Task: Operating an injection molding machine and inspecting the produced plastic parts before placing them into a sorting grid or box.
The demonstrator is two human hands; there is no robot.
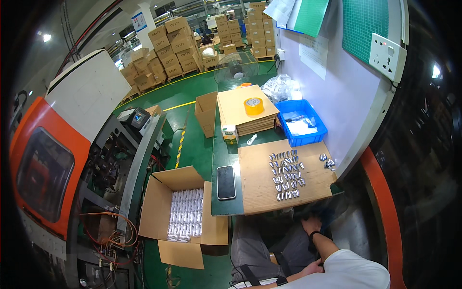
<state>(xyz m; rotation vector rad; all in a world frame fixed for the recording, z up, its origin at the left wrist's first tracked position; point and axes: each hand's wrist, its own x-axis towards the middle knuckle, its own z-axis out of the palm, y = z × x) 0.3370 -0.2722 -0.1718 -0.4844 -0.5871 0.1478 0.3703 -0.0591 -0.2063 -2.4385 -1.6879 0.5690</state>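
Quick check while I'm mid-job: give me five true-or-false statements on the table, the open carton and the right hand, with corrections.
1. The phone lies on the green table, left of the wooden board. True.
2. The open carton beside the table is packed with metal parts. False: it holds rows of white parts; the metal parts lie on the board.
3. The blue bin stands right of the cardboard stack. True.
4. The tape roll is inside the blue bin. False: it rests on the cardboard stack.
5. The right hand is on the wooden board. False: it is off the board, near the person's legs.
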